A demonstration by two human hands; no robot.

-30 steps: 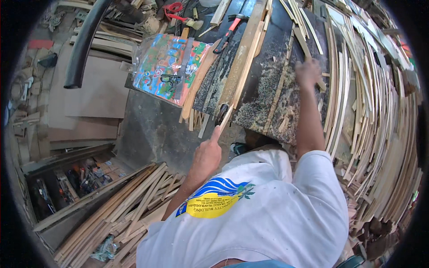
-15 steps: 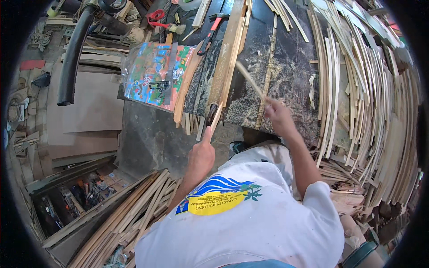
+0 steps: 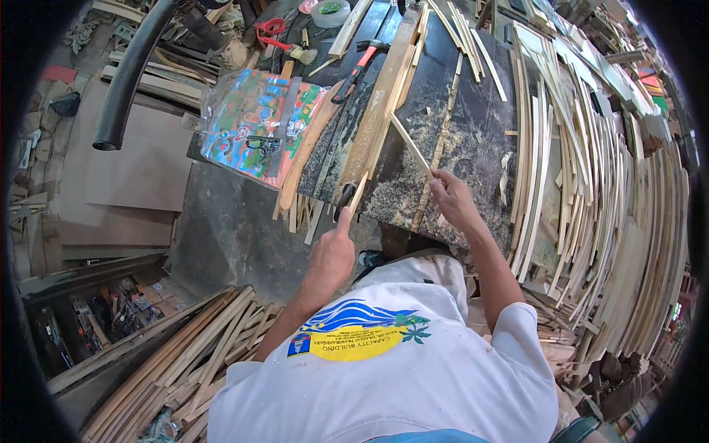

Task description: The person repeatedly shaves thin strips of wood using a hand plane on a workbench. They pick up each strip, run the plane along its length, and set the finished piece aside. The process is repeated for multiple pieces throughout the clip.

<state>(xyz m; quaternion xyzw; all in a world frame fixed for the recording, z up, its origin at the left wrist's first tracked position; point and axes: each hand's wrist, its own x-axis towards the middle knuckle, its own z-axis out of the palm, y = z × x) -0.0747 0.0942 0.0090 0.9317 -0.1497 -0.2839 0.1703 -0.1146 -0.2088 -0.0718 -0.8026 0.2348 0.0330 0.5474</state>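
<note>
My left hand (image 3: 331,258) is at the near edge of the dark worktable (image 3: 413,193), its fingers closed at the near end of a thin pale wooden strip (image 3: 359,195). That strip lies along the right side of a long wooden beam (image 3: 371,131) running away across the table. A black curved part (image 3: 344,198) sits at the beam's near end, beside my fingertips. My right hand (image 3: 453,201) is closed around a slim wooden stick (image 3: 412,143). The stick slants up and left, its tip against or close to the strip's right side; contact is hard to tell.
Left of the beam lie a hammer (image 3: 357,71), a brush (image 3: 301,54) and a colourful plastic-wrapped sheet (image 3: 244,125). Sawdust covers part of the table. Many long strips (image 3: 569,162) are stacked at the right; more strips (image 3: 199,347) lie lower left. A black pipe (image 3: 127,88) hangs upper left.
The whole view has shifted slightly, with the table lower in the picture. The stick and right hand, blurred before, are now sharp. My left hand stays at the strip's near end.
</note>
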